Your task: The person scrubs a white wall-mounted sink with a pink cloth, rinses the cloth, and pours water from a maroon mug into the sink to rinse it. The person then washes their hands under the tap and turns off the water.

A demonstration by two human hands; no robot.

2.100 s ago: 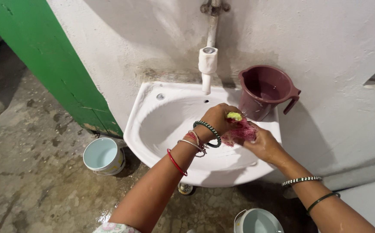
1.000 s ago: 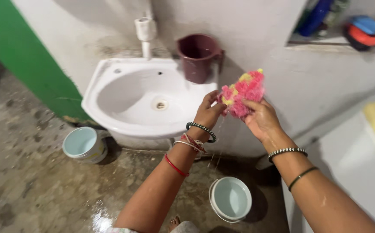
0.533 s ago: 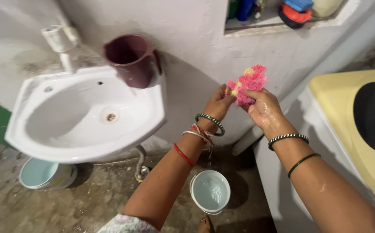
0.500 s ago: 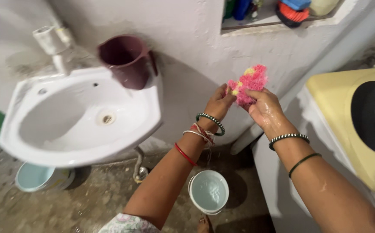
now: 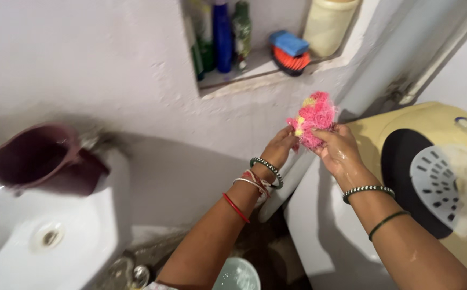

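Both hands pinch a wet pink-and-yellow scrubber [image 5: 314,119] before a recessed wall shelf [image 5: 265,75], the left hand [image 5: 281,147] gripping from seven o'clock, the right hand [image 5: 341,153] from five, the bunched pad rising toward twelve.

A wall shelf [image 5: 255,72] carried bottles [image 5: 223,35], a blue-backed brush [image 5: 290,51] right of them, and a cream container [image 5: 327,24] beyond.
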